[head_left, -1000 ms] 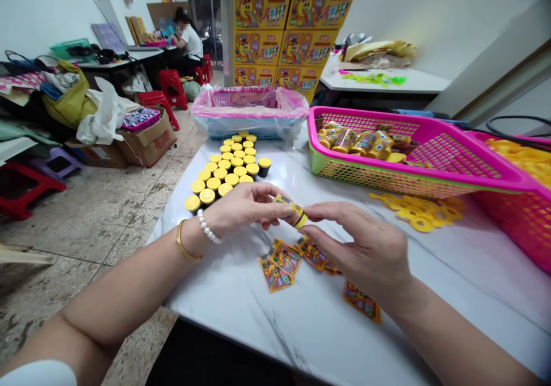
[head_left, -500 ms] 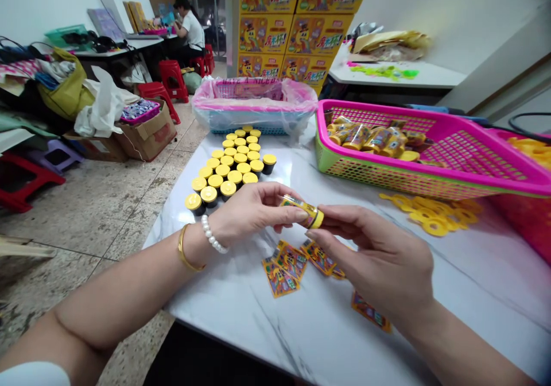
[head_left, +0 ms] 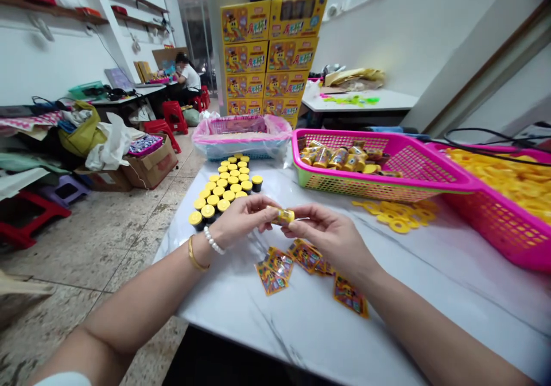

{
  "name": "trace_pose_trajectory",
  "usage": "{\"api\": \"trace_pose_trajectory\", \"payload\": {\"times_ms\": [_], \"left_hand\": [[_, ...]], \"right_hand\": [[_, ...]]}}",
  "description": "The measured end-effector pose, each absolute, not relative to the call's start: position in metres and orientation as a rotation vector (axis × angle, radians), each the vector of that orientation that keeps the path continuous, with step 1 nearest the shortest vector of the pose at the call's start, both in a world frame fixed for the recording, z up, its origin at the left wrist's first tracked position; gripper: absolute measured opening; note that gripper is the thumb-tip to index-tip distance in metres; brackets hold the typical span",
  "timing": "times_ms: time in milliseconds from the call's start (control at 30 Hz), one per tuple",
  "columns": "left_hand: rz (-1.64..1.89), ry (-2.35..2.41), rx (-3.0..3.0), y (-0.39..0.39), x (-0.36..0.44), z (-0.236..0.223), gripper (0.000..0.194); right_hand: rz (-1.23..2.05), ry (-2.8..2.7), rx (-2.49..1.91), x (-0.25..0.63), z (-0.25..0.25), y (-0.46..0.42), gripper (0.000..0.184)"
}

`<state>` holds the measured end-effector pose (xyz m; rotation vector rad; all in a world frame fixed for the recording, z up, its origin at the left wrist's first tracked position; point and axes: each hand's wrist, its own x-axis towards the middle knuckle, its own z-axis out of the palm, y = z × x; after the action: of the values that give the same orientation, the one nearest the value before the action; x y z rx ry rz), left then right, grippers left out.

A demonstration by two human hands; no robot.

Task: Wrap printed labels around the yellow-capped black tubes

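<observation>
Over the table, a small tub (head_left: 284, 216) in a yellow printed sleeve lies on its side between my hands. My left hand (head_left: 247, 216) has its fingers closed on the tub's left end. The thumb and fingers of my right hand (head_left: 329, 231) pinch its right end. Below the hands, several flat printed sleeves (head_left: 272, 270) lie on the tabletop, and another sleeve (head_left: 349, 296) sits apart under my right wrist. Beyond my left hand stand rows of black tubs with yellow lids (head_left: 224, 189), upright and close together.
A pink and green basket (head_left: 365, 180) holds sleeved tubs. Yellow rings (head_left: 398, 216) lie before it; a pink basket (head_left: 491, 225) at right holds more yellow pieces. A plastic-lined basket (head_left: 241, 145) stands at the back, before stacked yellow cartons (head_left: 245, 58). A person (head_left: 188, 78) sits far off.
The view has tilted upward, showing more wall and cartons. The tub, slanted before, now lies nearly level, still between both hands.
</observation>
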<state>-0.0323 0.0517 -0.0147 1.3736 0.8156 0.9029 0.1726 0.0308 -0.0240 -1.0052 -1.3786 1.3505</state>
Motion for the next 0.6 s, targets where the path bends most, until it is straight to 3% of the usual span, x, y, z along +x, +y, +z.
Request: {"api": "trace_pose_trajectory", "payload": {"times_ms": [100, 233, 433, 600], "left_hand": [[0.860, 0.821, 1.257, 0.056, -0.034, -0.019, 0.052], [0.730, 0.764, 1.118, 0.058, -0.032, -0.022, 0.059], [0.626, 0.840, 1.074, 0.052, -0.026, -0.017, 0.050], [0.613, 0.770, 1.002, 0.050, -0.027, -0.012, 0.041]], "right_hand": [[1.422, -1.410, -0.938, 0.176, -0.027, 0.032, 0.048], [1.445, -1.441, -0.904, 0.176, -0.031, 0.031, 0.038], [1.151, -1.510, -0.854, 0.169, -0.035, 0.020, 0.012], [1.105, -1.464, -0.859, 0.167, -0.037, 0.016, 0.011]]}}
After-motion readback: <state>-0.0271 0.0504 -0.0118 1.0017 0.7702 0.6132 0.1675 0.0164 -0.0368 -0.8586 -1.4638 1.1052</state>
